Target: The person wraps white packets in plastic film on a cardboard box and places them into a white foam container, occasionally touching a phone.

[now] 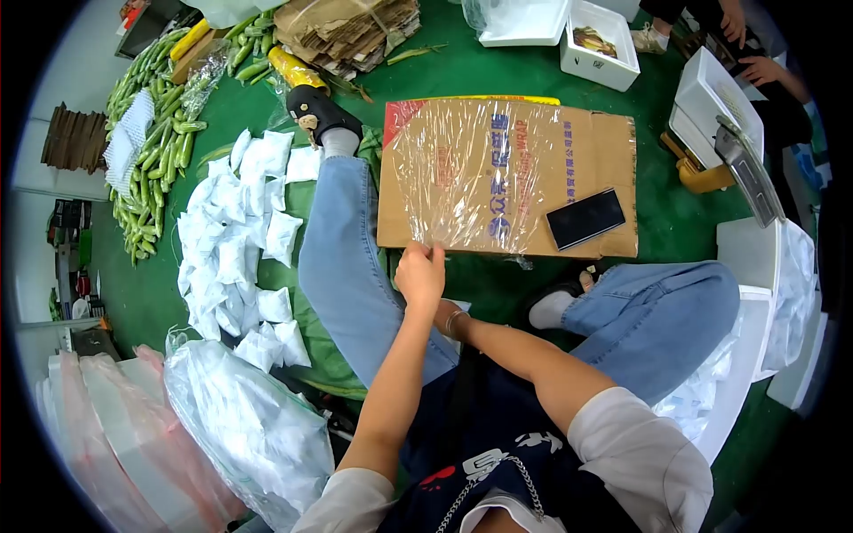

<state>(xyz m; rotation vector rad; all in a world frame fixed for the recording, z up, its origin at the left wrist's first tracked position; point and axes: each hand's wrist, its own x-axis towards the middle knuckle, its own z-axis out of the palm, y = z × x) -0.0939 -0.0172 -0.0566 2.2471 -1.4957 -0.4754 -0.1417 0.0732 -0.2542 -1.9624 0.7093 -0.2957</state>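
A clear plastic bag lies spread flat on a brown cardboard sheet on the green floor between my legs. My left hand pinches the near edge of that bag. My right hand is tucked behind my left wrist, so only its wrist with a bracelet shows and I cannot see what it holds. A black phone rests on the cardboard to the right of the bag.
Several white packets lie scattered left of my left leg, with green vegetables beyond them. Large clear bags of packets sit at bottom left. Folded cardboard and white foam boxes stand at the back. Another person's hands work at top right.
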